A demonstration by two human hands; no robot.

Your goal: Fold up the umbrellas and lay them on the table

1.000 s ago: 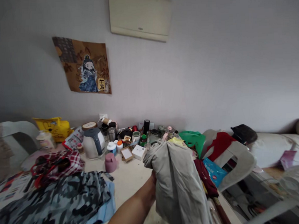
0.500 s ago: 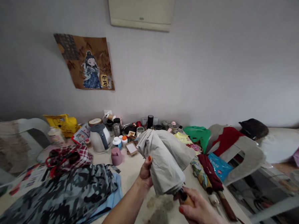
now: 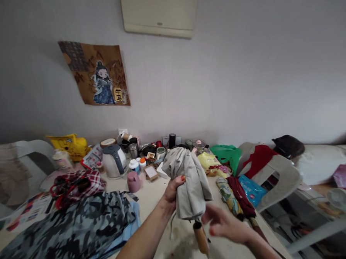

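The gray umbrella (image 3: 190, 182) is in the middle, held up over the pale table (image 3: 149, 196). Its cloth is folded down but loose and puffy, and its top points away, near twelve o'clock. Going round from the umbrella like a clock, the left hand (image 3: 172, 191) is at nine. It holds the cloth tight, with the thumb on top, and the other fingers are mostly hidden. The brown handle (image 3: 200, 238) pokes out near six o'clock, and no hand is around it. The right hand (image 3: 224, 223) is at four o'clock. It is blurry and not closed on anything, with its fingers bent and spread close to the bottom edge of the cloth. I can't tell if a fingertip touches the cloth. At three o'clock, a flowery umbrella (image 3: 228, 196) lies on the table beside a dark red umbrella (image 3: 242, 197), with a bright blue packet (image 3: 253, 190) just past them. A yellow bag (image 3: 208, 164) sits between one and two o'clock, and a green bag (image 3: 226, 154) is at two. Around nine o'clock there is a pink cup (image 3: 133, 181), and farther out, camouflage cloth (image 3: 79, 223) is spread wide. A kettle (image 3: 113, 161) stands between nine and ten.
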